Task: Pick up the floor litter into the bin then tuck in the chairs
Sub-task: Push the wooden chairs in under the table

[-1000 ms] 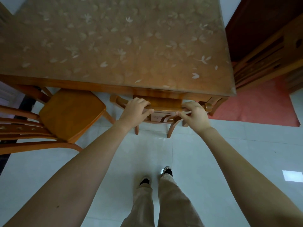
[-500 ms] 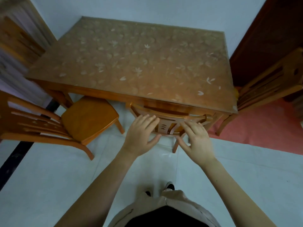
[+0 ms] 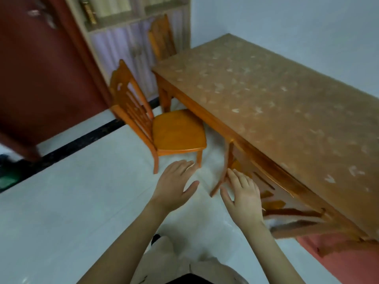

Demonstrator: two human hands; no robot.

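Hands free: left hand (image 3: 174, 187) and right hand (image 3: 244, 197) both spread, gripping nothing. Tucked chair (image 3: 272, 203) sits just right of them under the table (image 3: 276, 111); untucked chair (image 3: 164, 128) ahead, likely next.

No text, label, number or sign can be read anywhere.

Bare forearms, no sleeves; beige trousers (image 3: 176, 261); dark shoe (image 3: 155, 237) partly visible.
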